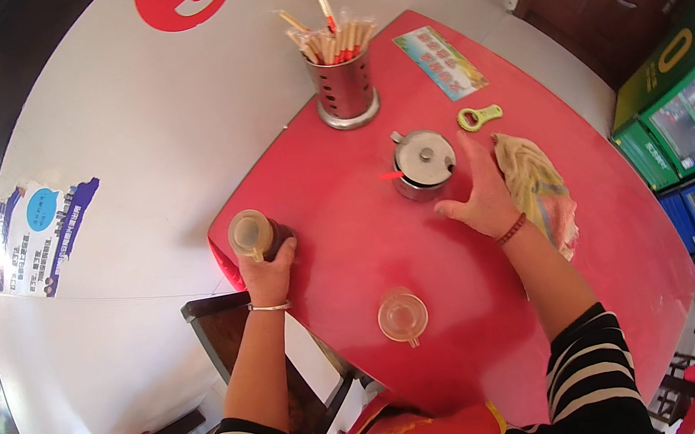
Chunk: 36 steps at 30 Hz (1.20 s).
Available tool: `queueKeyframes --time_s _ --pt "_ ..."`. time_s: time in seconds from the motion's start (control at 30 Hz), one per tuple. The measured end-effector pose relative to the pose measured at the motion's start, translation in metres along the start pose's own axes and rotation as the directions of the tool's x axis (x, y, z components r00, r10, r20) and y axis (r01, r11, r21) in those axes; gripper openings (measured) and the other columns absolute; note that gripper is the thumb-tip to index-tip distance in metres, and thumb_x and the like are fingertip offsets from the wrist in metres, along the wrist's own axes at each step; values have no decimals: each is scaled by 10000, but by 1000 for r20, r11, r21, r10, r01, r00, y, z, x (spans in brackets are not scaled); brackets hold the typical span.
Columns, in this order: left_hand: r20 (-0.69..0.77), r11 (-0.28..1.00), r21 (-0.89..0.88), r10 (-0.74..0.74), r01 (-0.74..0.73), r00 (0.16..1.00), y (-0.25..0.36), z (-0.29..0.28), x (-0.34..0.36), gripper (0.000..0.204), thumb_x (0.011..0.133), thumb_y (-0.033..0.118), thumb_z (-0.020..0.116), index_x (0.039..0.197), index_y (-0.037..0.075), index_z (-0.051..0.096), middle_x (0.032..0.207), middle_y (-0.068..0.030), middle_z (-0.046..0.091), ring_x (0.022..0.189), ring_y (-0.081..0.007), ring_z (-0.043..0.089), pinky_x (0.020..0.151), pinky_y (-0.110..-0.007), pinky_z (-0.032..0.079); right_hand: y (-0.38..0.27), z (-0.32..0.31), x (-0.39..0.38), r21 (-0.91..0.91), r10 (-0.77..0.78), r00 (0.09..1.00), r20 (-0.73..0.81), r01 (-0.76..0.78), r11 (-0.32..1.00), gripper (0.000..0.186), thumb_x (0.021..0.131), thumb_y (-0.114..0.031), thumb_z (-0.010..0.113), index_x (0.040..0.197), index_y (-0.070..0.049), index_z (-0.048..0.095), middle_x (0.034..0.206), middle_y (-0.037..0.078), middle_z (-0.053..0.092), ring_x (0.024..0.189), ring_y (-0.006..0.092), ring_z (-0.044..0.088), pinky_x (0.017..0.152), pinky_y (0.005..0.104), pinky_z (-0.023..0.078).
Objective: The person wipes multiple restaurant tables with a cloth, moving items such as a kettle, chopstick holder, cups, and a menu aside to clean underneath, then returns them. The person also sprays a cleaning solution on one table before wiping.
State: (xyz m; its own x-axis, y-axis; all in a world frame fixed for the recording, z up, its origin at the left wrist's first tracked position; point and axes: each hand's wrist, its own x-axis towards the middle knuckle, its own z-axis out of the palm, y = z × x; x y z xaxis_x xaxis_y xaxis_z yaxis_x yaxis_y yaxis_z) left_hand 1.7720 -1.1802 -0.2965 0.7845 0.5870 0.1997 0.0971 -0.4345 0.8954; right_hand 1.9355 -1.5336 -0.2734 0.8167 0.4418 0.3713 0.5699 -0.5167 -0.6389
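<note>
My left hand is closed round a small jar at the table's left edge; it has a translucent cap with a small spout and dark contents. My right hand is open, thumb and fingers apart, just right of a steel condiment pot. That pot has a notched metal lid, and a red handle sticks out at its left. A gap shows between my thumb and the pot. Nearer to me on the red table lies a round translucent piece with a small tab, perhaps a cap.
Behind the pot stands a perforated steel holder of wrapped chopsticks. A printed card, a yellow-green bottle opener and a crumpled cloth lie at the right. A dark wooden chair is at the left; green fridges stand beyond the table.
</note>
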Motion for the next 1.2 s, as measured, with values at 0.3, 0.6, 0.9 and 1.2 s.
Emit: queueKeyframes --time_s 0.3,0.6,0.9,1.2 --pt "-37 995 92 26 -22 999 -21 3 -7 587 728 173 895 1226 31 619 1157 -137 689 1078 -315 677 953 -408 538 -53 89 58 239 -102 993 66 83 967 976 665 -194 875 1504 -51 396 1434 214 475 1341 384 479 1130 457 428" --pt "-54 999 34 -22 24 998 -24 5 -7 493 704 145 845 1146 52 647 1134 -138 649 1090 -352 623 966 -446 491 -106 114 106 357 -315 804 505 138 924 1000 701 -222 863 1537 -15 354 1489 232 454 1395 383 446 1170 450 387" --pt "-10 995 -59 -81 80 997 -13 4 -4 421 688 120 839 1063 51 662 1103 -131 654 1059 -354 621 929 -447 495 -95 62 186 -319 181 983 -42 -185 929 643 843 -243 809 1418 -122 547 1226 279 579 1095 401 624 876 476 546" --pt "23 997 66 -28 26 999 -8 1 -3 382 691 152 828 1038 69 691 1103 -122 672 1061 -368 596 925 -464 483 -115 61 193 -148 -60 983 -173 34 988 410 852 -233 785 1234 -136 672 1210 170 623 1058 357 640 870 454 550"
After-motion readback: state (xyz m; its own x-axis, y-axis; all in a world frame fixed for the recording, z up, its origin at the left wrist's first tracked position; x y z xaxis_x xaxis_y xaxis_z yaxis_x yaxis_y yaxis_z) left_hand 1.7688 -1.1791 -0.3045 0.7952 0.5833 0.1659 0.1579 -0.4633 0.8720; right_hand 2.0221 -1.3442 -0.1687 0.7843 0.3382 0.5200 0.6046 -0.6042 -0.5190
